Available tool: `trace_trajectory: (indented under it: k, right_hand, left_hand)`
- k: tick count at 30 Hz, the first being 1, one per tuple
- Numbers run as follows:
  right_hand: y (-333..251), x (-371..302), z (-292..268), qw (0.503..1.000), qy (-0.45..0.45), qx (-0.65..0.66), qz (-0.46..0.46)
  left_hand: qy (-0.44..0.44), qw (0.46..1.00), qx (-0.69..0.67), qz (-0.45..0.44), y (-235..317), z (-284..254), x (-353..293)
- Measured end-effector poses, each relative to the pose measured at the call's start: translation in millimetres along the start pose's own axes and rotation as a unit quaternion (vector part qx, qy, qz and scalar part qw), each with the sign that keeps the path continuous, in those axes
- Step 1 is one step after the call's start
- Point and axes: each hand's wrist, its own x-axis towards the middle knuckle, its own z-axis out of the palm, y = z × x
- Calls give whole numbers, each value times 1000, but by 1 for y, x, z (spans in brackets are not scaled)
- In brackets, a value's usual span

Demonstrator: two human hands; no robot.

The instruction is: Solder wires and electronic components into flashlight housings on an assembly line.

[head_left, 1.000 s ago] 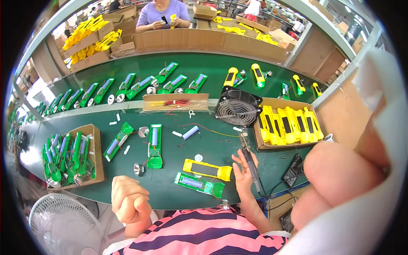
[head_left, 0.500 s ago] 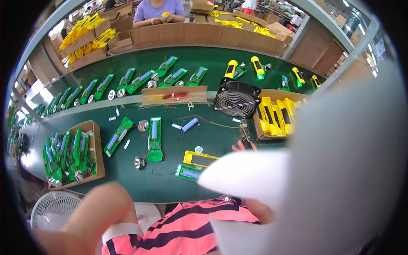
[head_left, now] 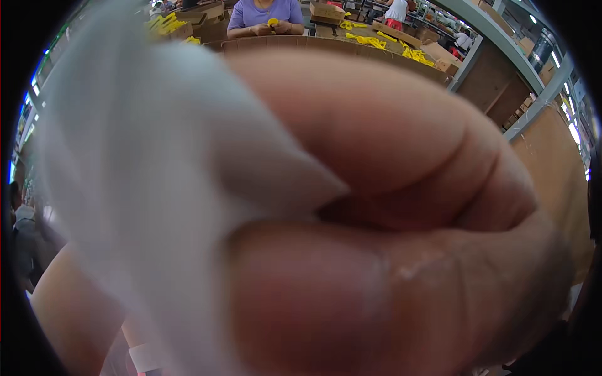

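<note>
Very close in front of the view, my right hand (head_left: 401, 250) is closed, with its thumb below and a bent finger above. Pinched between them is a soft white wipe (head_left: 144, 156); whether it is cloth or paper I cannot tell. The wipe spreads over the left part of the view, blurred by nearness. At the lower left a bent bare arm (head_left: 78, 307) shows, apparently my left, with a white sleeve edge (head_left: 145, 357) by it. My left hand itself is out of sight. Hand and wipe hide the green workbench and the things on it.
Across the way, a person in a purple top (head_left: 263, 15) holds a small yellow part (head_left: 273, 22). A cardboard barrier (head_left: 276, 42) stands before them. Yellow casings (head_left: 367, 41) lie beyond, near cartons (head_left: 327, 11). A grey metal frame (head_left: 533, 119) rises at right.
My right hand with the white wipe has come up across the view and now covers most of it. The left arm has shifted toward the left edge, and the background sits farther right.
</note>
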Motion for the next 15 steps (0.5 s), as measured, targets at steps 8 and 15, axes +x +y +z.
trace_trajectory:
  k: [8, 15]
  right_hand:
    - [3, 1, -9, 1000, -2, -12, -9]
    - [4, -3, -14, 999, -31, -27, -3]
  left_hand:
    - [-1, 999, -4, 42, 13, 30, 31]
    - [14, 977, -55, 206, 51, -31, 39]
